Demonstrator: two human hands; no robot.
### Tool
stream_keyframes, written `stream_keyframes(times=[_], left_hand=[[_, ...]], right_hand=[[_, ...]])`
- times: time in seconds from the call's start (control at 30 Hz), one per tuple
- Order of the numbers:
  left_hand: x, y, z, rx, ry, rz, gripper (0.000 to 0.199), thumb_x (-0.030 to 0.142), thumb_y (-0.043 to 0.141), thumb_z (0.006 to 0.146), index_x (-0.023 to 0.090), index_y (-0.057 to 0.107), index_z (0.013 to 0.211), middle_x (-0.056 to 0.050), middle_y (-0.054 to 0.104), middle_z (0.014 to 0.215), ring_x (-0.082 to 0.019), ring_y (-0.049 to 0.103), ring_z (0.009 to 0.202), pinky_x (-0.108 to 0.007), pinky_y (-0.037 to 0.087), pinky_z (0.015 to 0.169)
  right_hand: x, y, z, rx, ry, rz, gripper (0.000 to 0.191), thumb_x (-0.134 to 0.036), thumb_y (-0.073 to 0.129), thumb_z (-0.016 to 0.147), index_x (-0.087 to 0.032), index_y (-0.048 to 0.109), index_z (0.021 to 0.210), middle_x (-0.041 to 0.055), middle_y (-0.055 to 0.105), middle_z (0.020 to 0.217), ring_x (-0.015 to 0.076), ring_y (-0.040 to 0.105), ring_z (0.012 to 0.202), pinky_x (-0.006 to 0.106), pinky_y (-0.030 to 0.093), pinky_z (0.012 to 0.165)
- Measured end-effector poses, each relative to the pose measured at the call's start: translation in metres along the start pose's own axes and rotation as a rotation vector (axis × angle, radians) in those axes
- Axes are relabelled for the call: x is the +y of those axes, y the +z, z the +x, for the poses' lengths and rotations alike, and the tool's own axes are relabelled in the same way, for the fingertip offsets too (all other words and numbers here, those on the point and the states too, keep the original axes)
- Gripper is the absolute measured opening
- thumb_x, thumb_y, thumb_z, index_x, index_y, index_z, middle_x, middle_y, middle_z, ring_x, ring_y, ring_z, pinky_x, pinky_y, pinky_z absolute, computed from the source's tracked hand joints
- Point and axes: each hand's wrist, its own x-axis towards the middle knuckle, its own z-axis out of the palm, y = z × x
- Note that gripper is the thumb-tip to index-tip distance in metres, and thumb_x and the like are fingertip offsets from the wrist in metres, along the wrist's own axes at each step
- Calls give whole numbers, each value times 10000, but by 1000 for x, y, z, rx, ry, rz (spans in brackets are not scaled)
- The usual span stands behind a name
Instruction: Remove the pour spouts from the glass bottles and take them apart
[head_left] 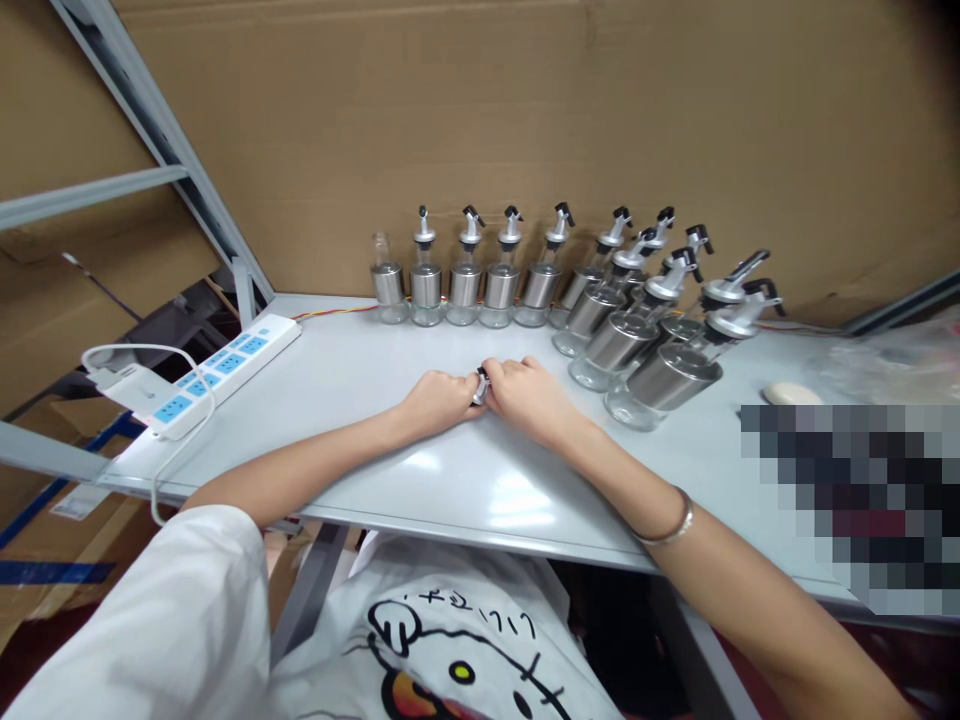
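Both my hands meet over the middle of the table, closed around a small silver-and-black pour spout (481, 387). My left hand (441, 398) grips it from the left, and my right hand (523, 392) has its fingers wrapped on it from the right. Most of the spout is hidden by the fingers. Behind the hands stands a row of glass bottles with steel sleeves. The leftmost bottle (388, 285) has a bare neck with no spout. Its neighbour (426, 280) and the others visible carry silver spouts with black tips.
A white power strip (225, 375) with a plugged-in charger and cable (187, 352) lies at the left of the grey table (360, 480). Several larger-looking bottles (675, 375) crowd the right. A white oval object (792, 395) and clear plastic (892, 360) lie further right. Cardboard (480, 110) backs the table.
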Motion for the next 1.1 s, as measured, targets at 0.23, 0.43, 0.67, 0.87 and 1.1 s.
stream_keyframes(times=[0.23, 0.43, 0.67, 0.87, 1.1], left_hand=[[-3, 1, 1, -32, 27, -3, 404, 444, 419, 959, 78, 566, 1047, -150, 725, 814, -279, 715, 780, -298, 486, 631], [-17, -3, 7, -73, 204, 9, 247, 334, 539, 899, 113, 588, 1000, -109, 725, 789, -253, 710, 728, -279, 461, 610], [-26, 10, 6, 22, 160, -120, 337, 482, 515, 903, 155, 593, 912, -64, 717, 775, -206, 698, 721, -239, 407, 596], [-28, 15, 6, 37, 147, -189, 421, 552, 472, 911, 149, 583, 964, -77, 722, 802, -209, 695, 711, -238, 406, 602], [-27, 13, 5, 18, 101, -178, 446, 551, 437, 926, 141, 571, 1041, -95, 726, 825, -230, 700, 739, -253, 438, 636]], right_hand=[[-3, 2, -1, -70, -50, -12, 175, -74, 363, 908, -93, 463, 1050, 147, 675, 824, 262, 669, 786, 309, 380, 659], [4, -8, -7, -120, -39, -14, 224, -56, 341, 914, -102, 488, 1077, 165, 666, 927, 258, 675, 784, 291, 391, 609], [39, 12, 4, 106, 9, 371, 371, -100, 392, 926, -104, 506, 1279, 117, 662, 957, 199, 647, 858, 285, 461, 763], [55, 28, 12, 50, 197, 292, 312, -188, 477, 925, -118, 589, 1209, 153, 663, 1113, 237, 652, 965, 320, 471, 842], [57, 27, 10, 107, 249, 248, 321, -115, 402, 920, -141, 647, 1126, 126, 644, 1119, 230, 627, 1003, 311, 457, 838]])
